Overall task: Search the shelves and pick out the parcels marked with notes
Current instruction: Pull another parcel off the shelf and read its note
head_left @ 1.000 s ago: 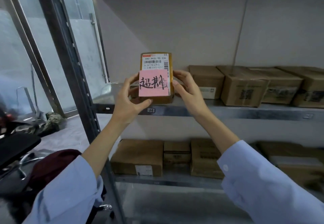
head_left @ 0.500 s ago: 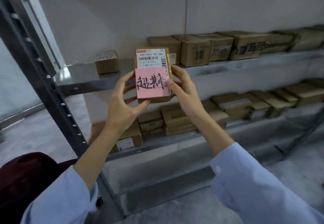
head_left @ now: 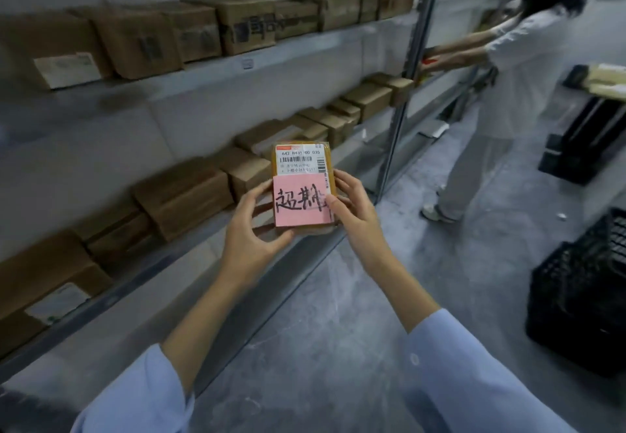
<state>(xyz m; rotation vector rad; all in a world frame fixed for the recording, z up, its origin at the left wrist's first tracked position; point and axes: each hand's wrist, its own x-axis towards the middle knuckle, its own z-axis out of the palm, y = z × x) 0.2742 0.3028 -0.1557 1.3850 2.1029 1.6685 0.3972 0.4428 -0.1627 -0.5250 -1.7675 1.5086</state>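
Head view. One yellow parcel (head_left: 300,161) is held upright before the shelf tiers (head_left: 216,72), two visible. It bears one pink handwritten note (head_left: 298,205). Left hand (head_left: 252,229) grasps its left edge, right hand (head_left: 352,209) its right edge. Brown cartons (head_left: 183,195) are too blurred to count. One other person (head_left: 515,70) stands far right.

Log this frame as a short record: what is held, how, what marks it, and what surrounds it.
Held item: parcel, clear of the shelves, front toward camera
Marking: pink note with handwritten characters, on its lower half
Left grip: holds the parcel's left edge
Right grip: holds its right edge, thumb on the note
Shelves: two levels of brown boxes
Nearby: black crate on the floor; another person farther along
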